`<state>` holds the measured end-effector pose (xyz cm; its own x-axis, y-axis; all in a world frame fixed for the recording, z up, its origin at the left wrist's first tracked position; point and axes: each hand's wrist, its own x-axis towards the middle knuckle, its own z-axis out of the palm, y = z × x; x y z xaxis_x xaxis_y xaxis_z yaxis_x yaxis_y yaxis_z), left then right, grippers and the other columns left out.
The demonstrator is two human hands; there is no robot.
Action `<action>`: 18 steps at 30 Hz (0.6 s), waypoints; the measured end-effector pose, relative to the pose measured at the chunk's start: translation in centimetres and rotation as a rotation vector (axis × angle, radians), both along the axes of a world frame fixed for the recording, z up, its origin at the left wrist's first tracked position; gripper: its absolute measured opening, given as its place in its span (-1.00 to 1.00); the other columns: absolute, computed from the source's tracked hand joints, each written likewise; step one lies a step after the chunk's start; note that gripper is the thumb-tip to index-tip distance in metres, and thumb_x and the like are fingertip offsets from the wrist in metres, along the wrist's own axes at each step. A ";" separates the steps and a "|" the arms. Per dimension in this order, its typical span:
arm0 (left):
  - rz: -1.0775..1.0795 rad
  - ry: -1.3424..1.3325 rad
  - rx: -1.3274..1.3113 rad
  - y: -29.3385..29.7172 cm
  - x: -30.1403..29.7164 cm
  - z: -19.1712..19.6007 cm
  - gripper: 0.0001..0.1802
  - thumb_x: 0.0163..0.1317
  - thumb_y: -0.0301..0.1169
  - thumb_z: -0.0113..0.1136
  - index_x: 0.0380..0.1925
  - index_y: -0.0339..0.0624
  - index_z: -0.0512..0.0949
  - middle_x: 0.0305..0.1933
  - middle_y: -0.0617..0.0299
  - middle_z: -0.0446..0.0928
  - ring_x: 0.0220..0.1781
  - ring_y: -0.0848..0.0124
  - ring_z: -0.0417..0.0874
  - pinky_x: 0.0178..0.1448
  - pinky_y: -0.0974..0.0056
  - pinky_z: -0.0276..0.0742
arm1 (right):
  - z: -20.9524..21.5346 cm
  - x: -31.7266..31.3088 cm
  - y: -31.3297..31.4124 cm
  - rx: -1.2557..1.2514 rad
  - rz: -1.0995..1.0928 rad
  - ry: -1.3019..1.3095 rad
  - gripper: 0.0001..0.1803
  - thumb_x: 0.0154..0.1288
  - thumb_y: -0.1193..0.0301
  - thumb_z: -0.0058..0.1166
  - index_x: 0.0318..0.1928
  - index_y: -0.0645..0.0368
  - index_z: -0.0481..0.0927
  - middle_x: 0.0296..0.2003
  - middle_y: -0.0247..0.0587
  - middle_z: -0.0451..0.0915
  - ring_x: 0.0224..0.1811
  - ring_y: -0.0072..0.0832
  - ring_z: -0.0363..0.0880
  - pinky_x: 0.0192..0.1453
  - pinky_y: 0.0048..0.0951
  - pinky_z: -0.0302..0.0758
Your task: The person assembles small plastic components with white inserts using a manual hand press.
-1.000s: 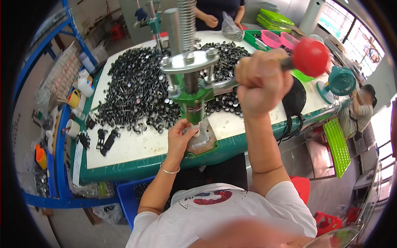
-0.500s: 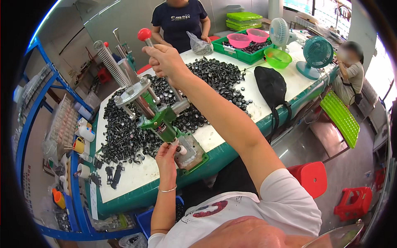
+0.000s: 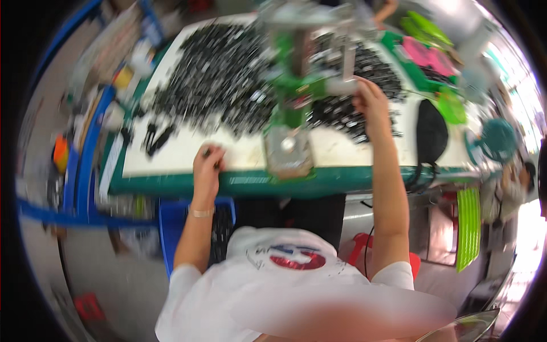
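A green hand press (image 3: 290,108) stands at the table's front edge, blurred. On its metal base plate (image 3: 289,162) sits a small white round piece (image 3: 288,143). My left hand (image 3: 208,165) is closed above the front edge, left of the press, with a small dark part (image 3: 217,164) between thumb and fingers. My right hand (image 3: 369,100) is by the press's side pivot (image 3: 341,86), just below the upright lever (image 3: 348,54). Its fingers are curled, and blur hides what they hold, if anything. Behind the press spreads a pile of small black wheels (image 3: 228,74).
Black elongated parts (image 3: 161,139) lie on the left of the table. At right are a black bag (image 3: 430,134), a green crate (image 3: 401,60) with pink bowls, and a teal fan (image 3: 497,139). A blue bin (image 3: 171,228) stands below the table edge.
My right hand has left the lever's red knob and dropped beside the pivot. My left hand has drawn back from under the press with a dark part. The view has turned and blurred.
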<state>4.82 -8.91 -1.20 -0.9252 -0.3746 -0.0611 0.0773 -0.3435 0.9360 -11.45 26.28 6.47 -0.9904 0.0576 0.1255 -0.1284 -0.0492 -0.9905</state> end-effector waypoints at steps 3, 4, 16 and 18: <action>-0.063 -0.096 -0.180 -1.9 0.1 -0.9 -0.90 0.09 -0.55 0.28 -0.39 -0.23 0.54 -0.50 0.34 0.48 -0.54 0.59 0.44 -0.47 0.47 0.32 | -3.6 2.0 -1.6 0.377 0.056 -0.014 -0.76 0.37 0.35 0.05 -0.05 0.17 0.62 -0.42 -0.46 0.55 -0.50 -0.74 0.40 -0.44 -0.69 0.31; -0.077 -0.172 -0.366 -2.0 -0.2 -0.7 -0.91 0.09 -0.52 0.30 -0.38 -0.23 0.59 -0.51 0.38 0.49 -0.52 0.62 0.44 -0.47 0.49 0.33 | -6.0 2.0 -2.0 0.472 0.048 0.120 -0.78 0.32 0.34 0.11 -0.13 0.18 0.66 -0.46 -0.37 0.57 -0.45 -0.69 0.46 -0.39 -0.60 0.37; 0.103 -0.152 -1.128 0.0 -6.0 -1.7 -0.78 0.04 -0.22 0.37 -0.37 -0.02 0.59 -0.55 0.24 0.57 -0.51 0.30 0.59 -0.39 0.22 0.48 | -8.6 4.9 -5.2 1.042 -0.022 0.528 -0.86 0.18 0.40 0.17 -0.24 0.13 0.61 -0.31 -0.20 0.53 -0.22 -0.20 0.52 -0.17 -0.24 0.46; 0.094 -0.156 -1.105 -0.2 -5.9 -1.5 -0.77 0.04 -0.24 0.37 -0.37 -0.07 0.59 -0.56 0.23 0.55 -0.53 0.34 0.57 -0.40 0.25 0.46 | -8.5 4.8 -5.4 1.065 -0.021 0.524 -0.84 0.17 0.37 0.19 -0.24 0.12 0.61 -0.32 -0.21 0.52 -0.23 -0.20 0.52 -0.18 -0.23 0.46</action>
